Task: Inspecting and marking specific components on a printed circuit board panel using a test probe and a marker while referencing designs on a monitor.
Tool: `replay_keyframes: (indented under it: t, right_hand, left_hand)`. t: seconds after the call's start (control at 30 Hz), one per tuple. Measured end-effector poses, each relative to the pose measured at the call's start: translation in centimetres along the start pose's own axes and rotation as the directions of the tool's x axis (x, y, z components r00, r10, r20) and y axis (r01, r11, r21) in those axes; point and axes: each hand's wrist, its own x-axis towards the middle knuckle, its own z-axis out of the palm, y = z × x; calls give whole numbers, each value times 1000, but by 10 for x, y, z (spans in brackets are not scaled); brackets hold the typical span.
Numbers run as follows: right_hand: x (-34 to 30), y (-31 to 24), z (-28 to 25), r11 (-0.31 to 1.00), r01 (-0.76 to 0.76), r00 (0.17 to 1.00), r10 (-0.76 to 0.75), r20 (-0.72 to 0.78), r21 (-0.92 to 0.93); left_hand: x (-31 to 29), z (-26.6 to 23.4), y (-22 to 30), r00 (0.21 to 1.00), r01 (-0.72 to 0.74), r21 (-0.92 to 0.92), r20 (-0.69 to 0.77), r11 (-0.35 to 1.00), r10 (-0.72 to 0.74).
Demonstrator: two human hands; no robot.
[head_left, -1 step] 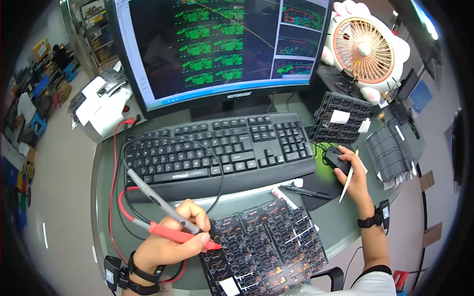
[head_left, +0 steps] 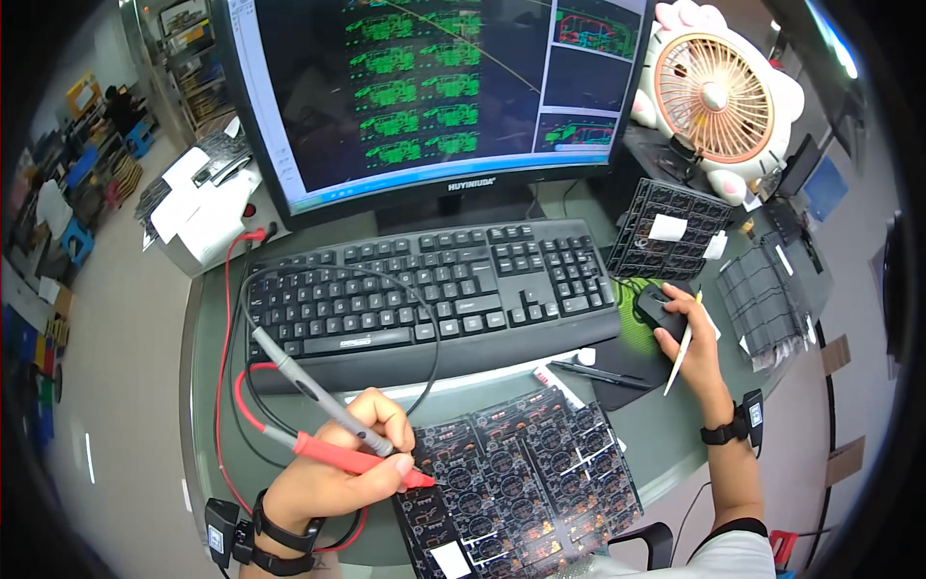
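My left hand is closed around two test probes, a red one and a grey one. Their tips point down at the left part of a black circuit board panel in front of me; whether both touch it I cannot tell. The panel lies tilted, with a white label at its lower left. On a black computer mouse rests my right hand, its fingers curved over it. A thin white pen-like stick with a yellowish end is also tucked between those fingers.
A black keyboard spans the desk below a monitor showing green board layouts. Red and black probe leads loop at the left. Pens, another panel, stacked dark boards and a fan stand rightward.
On the monitor, the middle small panel at the right has lost its coloured lines and is dark. The whole view has shifted very slightly; both hands keep their holds.
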Motion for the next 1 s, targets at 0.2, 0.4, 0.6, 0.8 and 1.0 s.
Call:
replay_keyframes:
  t: [0.2, 0.4, 0.6, 0.8, 1.0]
  right_hand:
    - [5, 0, 14, 999, 12, 1000, -13, 23, 45]
    - [5, 2, 15, 998, -27, 1000, 26, 6, 62]
    - [3, 4, 15, 999, -19, 1000, 19, -4, 40]
    - [6, 1, 12, 999, 48, 999, -48, 14, -4]
    - [6, -10, 6, 997, 80, 997, -80, 7, 1]
  left_hand:
    - [-5, -2, -3, 999, -42, 43, 12, 998, 41]
    - [-6, -1, -4, 998, -63, 123, 38, 990, 59]
    - [-5, 0, -8, 988, -148, 145, 57, 978, 141]
    - [-5, -1, -7, 996, -79, 99, 37, 992, 75]
    - [-7, 5, 0, 997, -80, 162, 33, 984, 76]
